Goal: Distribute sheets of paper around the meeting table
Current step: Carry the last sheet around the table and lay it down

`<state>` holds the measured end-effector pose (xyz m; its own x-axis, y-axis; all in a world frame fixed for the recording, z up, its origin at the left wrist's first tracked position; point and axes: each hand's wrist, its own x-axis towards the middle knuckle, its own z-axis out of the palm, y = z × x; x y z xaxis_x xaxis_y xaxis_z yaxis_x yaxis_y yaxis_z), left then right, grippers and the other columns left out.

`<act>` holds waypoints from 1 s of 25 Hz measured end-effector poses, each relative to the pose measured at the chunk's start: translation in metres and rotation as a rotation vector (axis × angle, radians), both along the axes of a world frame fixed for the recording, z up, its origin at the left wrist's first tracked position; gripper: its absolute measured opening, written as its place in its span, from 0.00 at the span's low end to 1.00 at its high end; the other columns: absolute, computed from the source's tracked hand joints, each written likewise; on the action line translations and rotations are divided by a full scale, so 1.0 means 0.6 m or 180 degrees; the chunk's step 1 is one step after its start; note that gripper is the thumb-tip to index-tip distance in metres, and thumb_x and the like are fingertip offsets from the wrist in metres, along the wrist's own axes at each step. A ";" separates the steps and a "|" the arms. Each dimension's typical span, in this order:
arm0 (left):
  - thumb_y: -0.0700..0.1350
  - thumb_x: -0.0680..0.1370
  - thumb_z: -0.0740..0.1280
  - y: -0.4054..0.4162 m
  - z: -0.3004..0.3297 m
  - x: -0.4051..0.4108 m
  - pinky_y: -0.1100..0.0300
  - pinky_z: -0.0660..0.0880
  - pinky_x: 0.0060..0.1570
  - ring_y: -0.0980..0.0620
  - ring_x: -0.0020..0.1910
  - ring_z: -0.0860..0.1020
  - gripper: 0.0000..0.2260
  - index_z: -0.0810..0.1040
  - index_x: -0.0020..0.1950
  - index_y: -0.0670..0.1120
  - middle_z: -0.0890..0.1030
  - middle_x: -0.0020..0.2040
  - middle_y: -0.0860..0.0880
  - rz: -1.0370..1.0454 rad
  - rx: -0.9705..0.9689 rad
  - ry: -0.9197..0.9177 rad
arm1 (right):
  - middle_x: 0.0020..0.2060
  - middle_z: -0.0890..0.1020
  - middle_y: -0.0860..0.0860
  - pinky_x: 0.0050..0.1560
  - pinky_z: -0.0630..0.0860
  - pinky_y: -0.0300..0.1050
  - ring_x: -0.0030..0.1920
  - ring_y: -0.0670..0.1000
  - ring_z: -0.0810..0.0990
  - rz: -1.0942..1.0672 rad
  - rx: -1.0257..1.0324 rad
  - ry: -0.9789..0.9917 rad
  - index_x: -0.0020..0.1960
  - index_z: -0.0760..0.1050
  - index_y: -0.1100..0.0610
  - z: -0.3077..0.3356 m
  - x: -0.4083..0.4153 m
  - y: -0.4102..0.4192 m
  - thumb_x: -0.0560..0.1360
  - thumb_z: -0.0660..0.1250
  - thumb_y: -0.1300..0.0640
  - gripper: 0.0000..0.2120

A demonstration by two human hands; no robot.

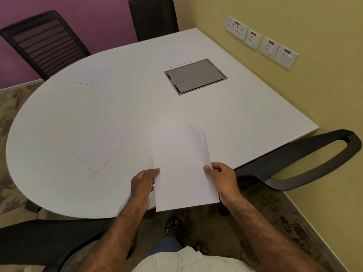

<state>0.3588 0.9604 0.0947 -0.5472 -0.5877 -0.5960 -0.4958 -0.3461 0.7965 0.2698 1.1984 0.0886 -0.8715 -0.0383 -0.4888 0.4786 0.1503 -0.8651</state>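
While both hands (142, 183) (222, 179) pinch one sheet (182, 167), three sheets (100, 150) dot the table (245, 118).

A grey hatch (195, 76) sits flush in the worktop (255, 107) toward its far right edge. Wall sockets (261, 42) line the yellow wall (294, 16).

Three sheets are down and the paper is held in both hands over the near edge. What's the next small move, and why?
Probably lower the held paper flat onto the table at this near place and let go. Both the left hand and right hand pinch its sides, and it overhangs the near edge. Sheets already lie at the near left, far left and far side, so this seat looks unserved.
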 end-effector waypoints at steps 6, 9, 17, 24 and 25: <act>0.49 0.75 0.76 -0.048 -0.005 -0.114 0.50 0.80 0.51 0.42 0.53 0.83 0.10 0.84 0.52 0.45 0.86 0.55 0.41 0.0052 0.0162 0.0031 | 0.52 0.88 0.49 0.58 0.85 0.56 0.51 0.54 0.88 -0.0070 0.0336 0.0121 0.58 0.84 0.55 -0.002 -0.108 -0.060 0.79 0.75 0.49 0.12; 0.46 0.76 0.76 -0.082 -0.007 -0.168 0.55 0.76 0.44 0.46 0.46 0.79 0.07 0.84 0.49 0.44 0.85 0.50 0.42 0.0025 0.0154 0.0069 | 0.50 0.87 0.48 0.54 0.83 0.51 0.49 0.52 0.86 -0.0103 0.0512 0.0252 0.57 0.84 0.55 0.005 -0.159 -0.088 0.79 0.75 0.50 0.10; 0.46 0.77 0.75 -0.138 -0.005 -0.288 0.58 0.75 0.40 0.49 0.43 0.79 0.07 0.84 0.50 0.43 0.84 0.46 0.47 -0.0326 0.0143 0.0196 | 0.49 0.89 0.49 0.53 0.81 0.49 0.49 0.54 0.87 -0.0379 0.0696 0.0372 0.56 0.86 0.56 0.012 -0.251 -0.131 0.78 0.76 0.53 0.10; 0.46 0.78 0.74 -0.141 -0.006 -0.359 0.58 0.74 0.39 0.52 0.39 0.78 0.05 0.82 0.44 0.48 0.83 0.42 0.49 -0.0605 0.0135 0.0180 | 0.48 0.88 0.49 0.43 0.78 0.43 0.44 0.51 0.85 -0.0535 0.0777 0.0380 0.55 0.86 0.57 0.020 -0.319 -0.129 0.78 0.75 0.54 0.09; 0.46 0.78 0.74 -0.141 -0.007 -0.369 0.59 0.74 0.38 0.53 0.39 0.78 0.04 0.82 0.45 0.48 0.83 0.43 0.49 -0.0635 0.0122 0.0174 | 0.48 0.88 0.49 0.44 0.78 0.44 0.44 0.51 0.85 -0.0545 0.0780 0.0372 0.55 0.86 0.57 0.019 -0.331 -0.128 0.78 0.75 0.54 0.09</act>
<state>0.1371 0.8756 0.0905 -0.6825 -0.4420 -0.5820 -0.5140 -0.2758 0.8122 0.0713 1.1216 0.0999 -0.9059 0.2204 -0.3615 0.4145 0.2869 -0.8636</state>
